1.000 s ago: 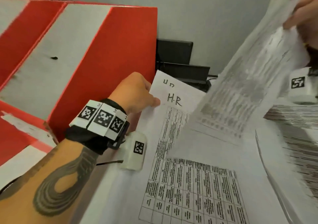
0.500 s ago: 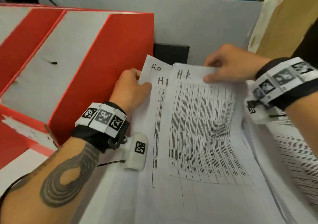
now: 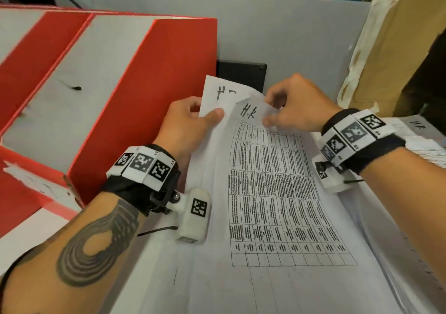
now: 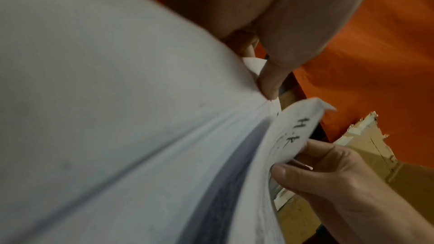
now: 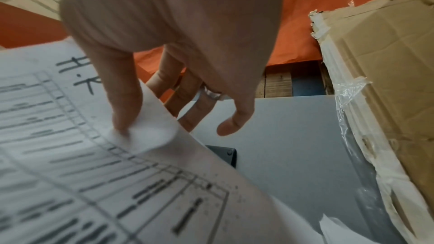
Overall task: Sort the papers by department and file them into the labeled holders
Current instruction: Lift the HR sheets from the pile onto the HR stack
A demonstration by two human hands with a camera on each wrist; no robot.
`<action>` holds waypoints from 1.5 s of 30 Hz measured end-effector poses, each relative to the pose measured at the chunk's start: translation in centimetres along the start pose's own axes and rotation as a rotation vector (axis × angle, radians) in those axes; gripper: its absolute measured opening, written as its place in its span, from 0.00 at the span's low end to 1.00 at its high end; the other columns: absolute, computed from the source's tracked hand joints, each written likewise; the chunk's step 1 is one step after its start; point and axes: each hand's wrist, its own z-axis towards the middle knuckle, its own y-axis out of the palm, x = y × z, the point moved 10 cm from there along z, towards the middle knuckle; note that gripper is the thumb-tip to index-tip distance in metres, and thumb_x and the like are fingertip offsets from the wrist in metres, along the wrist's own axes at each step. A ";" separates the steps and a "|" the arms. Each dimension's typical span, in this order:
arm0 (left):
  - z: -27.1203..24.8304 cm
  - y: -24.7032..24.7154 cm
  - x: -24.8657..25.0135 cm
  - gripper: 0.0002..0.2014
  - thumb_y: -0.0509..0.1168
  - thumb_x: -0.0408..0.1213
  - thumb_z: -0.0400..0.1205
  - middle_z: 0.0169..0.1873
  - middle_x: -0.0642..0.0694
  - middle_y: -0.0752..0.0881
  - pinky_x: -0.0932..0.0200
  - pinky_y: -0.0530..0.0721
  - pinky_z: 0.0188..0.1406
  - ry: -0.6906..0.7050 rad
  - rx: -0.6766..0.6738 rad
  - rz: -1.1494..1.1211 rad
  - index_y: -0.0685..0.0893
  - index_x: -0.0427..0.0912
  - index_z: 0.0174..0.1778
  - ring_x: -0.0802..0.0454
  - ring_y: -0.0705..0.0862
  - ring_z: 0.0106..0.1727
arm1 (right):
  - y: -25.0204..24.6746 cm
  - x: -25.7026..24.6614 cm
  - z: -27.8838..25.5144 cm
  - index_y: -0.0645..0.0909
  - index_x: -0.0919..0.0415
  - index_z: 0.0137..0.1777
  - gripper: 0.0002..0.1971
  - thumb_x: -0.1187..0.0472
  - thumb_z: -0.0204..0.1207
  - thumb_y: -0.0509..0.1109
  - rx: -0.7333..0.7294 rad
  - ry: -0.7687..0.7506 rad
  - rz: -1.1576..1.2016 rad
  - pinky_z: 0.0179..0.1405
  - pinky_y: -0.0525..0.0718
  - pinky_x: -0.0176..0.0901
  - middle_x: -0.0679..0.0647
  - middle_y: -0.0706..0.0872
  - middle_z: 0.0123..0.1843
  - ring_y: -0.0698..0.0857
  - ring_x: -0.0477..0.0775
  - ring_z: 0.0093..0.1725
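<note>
Red and white file holders (image 3: 125,77) stand at the left against a grey partition (image 3: 289,36), with a taped cardboard box (image 3: 391,48) at the right. Just beside the nearest holder lies a stack of printed papers (image 3: 277,277), its top sheet (image 3: 277,193) a table form marked "H.R" by hand. The left hand (image 3: 185,123) pinches the stack's upper left corner, thumb on top, while the right hand (image 3: 294,106) pinches the top sheet's upper edge between thumb and fingers, bending it upward.
</note>
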 end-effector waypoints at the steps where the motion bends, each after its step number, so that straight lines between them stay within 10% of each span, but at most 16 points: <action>1: 0.0 0.0 -0.1 0.09 0.73 0.39 0.85 0.48 0.49 0.95 0.48 0.93 0.49 -0.006 -0.001 -0.005 0.87 0.46 0.60 0.52 0.95 0.46 | 0.0 0.2 0.0 0.88 0.51 0.39 0.09 0.64 0.68 0.84 0.007 0.001 0.001 0.32 0.76 0.33 0.39 0.87 0.36 0.83 0.39 0.36; 10: -0.2 -0.1 0.5 0.22 0.68 0.26 0.86 0.43 0.41 0.95 0.45 0.92 0.33 0.066 0.006 -0.095 0.72 0.55 0.68 0.41 0.95 0.41 | 0.7 2.4 -0.4 0.84 0.47 0.50 0.19 0.65 0.67 0.87 -0.069 0.053 0.000 0.34 0.76 0.31 0.40 0.87 0.46 0.83 0.37 0.40; 16: 0.0 -0.2 2.2 0.18 0.65 0.22 0.81 0.51 0.54 0.93 0.46 0.90 0.61 0.242 0.053 0.150 0.92 0.52 0.45 0.53 0.91 0.56 | -0.2 -0.5 -0.7 0.87 0.47 0.52 0.15 0.54 0.68 0.87 0.084 -0.137 0.167 0.61 0.86 0.48 0.46 0.88 0.54 0.87 0.48 0.55; 19: 0.0 0.1 1.9 0.12 0.78 0.29 0.78 0.56 0.54 0.92 0.52 0.90 0.60 0.189 0.026 0.111 0.94 0.50 0.52 0.56 0.91 0.57 | -1.0 -2.3 -1.0 0.90 0.47 0.41 0.08 0.58 0.69 0.87 0.173 -0.221 0.192 0.56 0.84 0.44 0.49 0.89 0.49 0.87 0.50 0.51; 26: -0.2 0.5 2.6 0.31 0.89 0.32 0.63 0.63 0.55 0.88 0.51 0.81 0.74 0.230 -0.008 0.219 0.90 0.47 0.63 0.55 0.83 0.68 | -0.4 -4.3 -1.1 0.91 0.50 0.35 0.13 0.70 0.66 0.85 0.103 -0.269 0.254 0.56 0.88 0.42 0.44 0.93 0.48 0.90 0.44 0.53; 32: 0.3 0.0 2.1 0.30 0.88 0.33 0.64 0.56 0.55 0.93 0.50 0.89 0.64 0.229 -0.006 0.208 0.91 0.48 0.63 0.58 0.90 0.59 | -2.9 -2.9 -2.2 0.86 0.62 0.43 0.17 0.74 0.59 0.89 0.168 -0.290 0.311 0.58 0.89 0.56 0.56 0.91 0.43 0.90 0.58 0.45; 36: 0.4 -0.3 1.9 0.05 0.81 0.39 0.77 0.44 0.61 0.94 0.71 0.88 0.50 0.192 0.030 0.192 0.94 0.46 0.47 0.68 0.91 0.47 | -2.6 -2.2 -2.8 0.92 0.55 0.42 0.12 0.70 0.64 0.88 0.071 -0.293 0.291 0.58 0.88 0.50 0.53 0.92 0.38 0.87 0.48 0.39; 41: 0.4 -0.4 1.6 0.05 0.80 0.40 0.79 0.42 0.59 0.92 0.84 0.77 0.30 0.170 0.047 0.208 0.94 0.45 0.39 0.77 0.87 0.39 | -2.2 -2.0 -2.8 0.94 0.52 0.44 0.07 0.65 0.70 0.85 0.092 -0.256 0.291 0.58 0.87 0.62 0.48 0.94 0.44 0.90 0.51 0.46; 45: 0.1 -0.6 2.1 0.14 0.86 0.39 0.70 0.39 0.47 0.95 0.73 0.84 0.30 0.186 0.076 0.160 0.93 0.32 0.41 0.60 0.92 0.38 | -2.0 -2.9 -2.9 0.94 0.52 0.46 0.06 0.63 0.72 0.85 0.140 -0.259 0.257 0.53 0.88 0.46 0.44 0.91 0.52 0.89 0.46 0.53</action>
